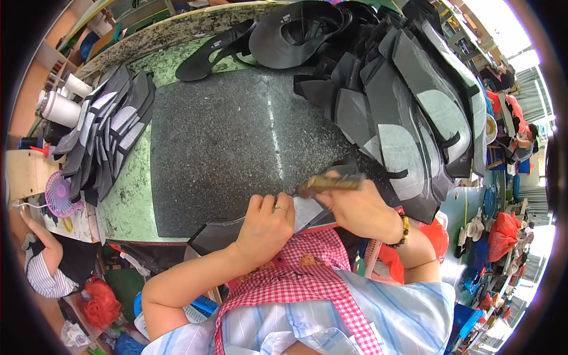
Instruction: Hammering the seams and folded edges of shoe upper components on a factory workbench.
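Note:
My right hand [367,207] grips a wooden-handled brush [331,183], slightly smeared by motion, its head low over a dark, flexible cut piece [219,236] with a light grey patch [307,210]. My left hand [266,222] rests on that piece with its fingers curled and pressed together, holding it at the near edge of a black speckled work mat [207,148]. A ring is on the left hand, a beaded bracelet on the right wrist. The brush tip itself is too blurred to make out.
Stacked black and grey cut pieces [408,112] lie to the right, and more [115,127] to the left. Curved black pieces [296,32] sit at the far edge. A purple fan [60,194] and white containers [61,109] stand left, near another person's arm [46,236].

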Tool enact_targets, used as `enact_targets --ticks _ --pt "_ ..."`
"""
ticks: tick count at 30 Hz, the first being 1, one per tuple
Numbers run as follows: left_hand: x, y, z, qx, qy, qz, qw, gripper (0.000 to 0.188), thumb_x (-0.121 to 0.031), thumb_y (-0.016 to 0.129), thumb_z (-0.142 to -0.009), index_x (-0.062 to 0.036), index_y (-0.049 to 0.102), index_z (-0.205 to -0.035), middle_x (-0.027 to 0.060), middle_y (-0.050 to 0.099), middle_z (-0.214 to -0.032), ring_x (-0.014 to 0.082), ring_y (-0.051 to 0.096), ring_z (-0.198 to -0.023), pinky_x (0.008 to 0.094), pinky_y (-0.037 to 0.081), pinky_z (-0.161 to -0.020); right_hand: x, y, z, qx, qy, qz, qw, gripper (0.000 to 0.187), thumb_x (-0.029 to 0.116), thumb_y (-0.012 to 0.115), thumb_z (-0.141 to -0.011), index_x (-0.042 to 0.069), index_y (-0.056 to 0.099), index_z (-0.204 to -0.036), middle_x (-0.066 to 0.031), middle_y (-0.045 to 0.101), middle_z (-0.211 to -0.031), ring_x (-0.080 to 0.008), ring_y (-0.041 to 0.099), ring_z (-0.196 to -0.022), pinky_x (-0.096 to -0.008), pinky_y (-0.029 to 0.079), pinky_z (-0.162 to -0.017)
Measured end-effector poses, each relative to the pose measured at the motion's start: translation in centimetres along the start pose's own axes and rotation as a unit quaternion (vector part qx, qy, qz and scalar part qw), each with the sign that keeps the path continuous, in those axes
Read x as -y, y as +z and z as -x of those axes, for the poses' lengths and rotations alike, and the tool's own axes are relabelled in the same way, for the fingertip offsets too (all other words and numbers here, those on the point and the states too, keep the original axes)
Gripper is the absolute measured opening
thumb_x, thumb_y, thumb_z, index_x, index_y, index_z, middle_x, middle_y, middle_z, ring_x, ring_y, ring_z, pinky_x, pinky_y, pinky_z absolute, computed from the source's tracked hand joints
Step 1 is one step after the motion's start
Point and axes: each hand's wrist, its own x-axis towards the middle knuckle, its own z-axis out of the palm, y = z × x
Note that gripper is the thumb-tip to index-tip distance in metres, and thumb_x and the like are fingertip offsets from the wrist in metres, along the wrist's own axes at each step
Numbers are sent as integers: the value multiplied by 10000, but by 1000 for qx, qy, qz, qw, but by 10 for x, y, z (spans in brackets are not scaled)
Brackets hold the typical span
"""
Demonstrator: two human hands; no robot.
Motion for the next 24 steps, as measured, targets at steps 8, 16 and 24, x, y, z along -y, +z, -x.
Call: enact_targets --ticks 8,16,24 --pt "27 -6 5 4 -198 341 919 292 -135 692 -777 -48 671 -1055 52 632 -893 216 602 -788 365 429 -738 11 10 9 23 51 47 997 180 64 563 -929 60 637 -1093 -131 574 -890 -319 636 -702 -390 514 -582" --pt "15 5 26 -93 -27 80 992 283 -136 632 -758 -47 692 -1019 65 622 -937 214 591 -805 371 434 -773 12 6 -2 -71 -5 -84 994 213 82 594 -898 72 647 -1104 -122 575 -925 -310 642 -683 -408 511 -549" --pt "24 1 31 -56 -75 201 975 289 -143 599 -760 -33 690 -1011 79 620 -1008 205 598 -837 371 447 -791 28 24 3 -22 19 -29 999 283 81 602 -863 102 634 -1144 -110 583 -927 -318 647 -670 -424 516 -517"
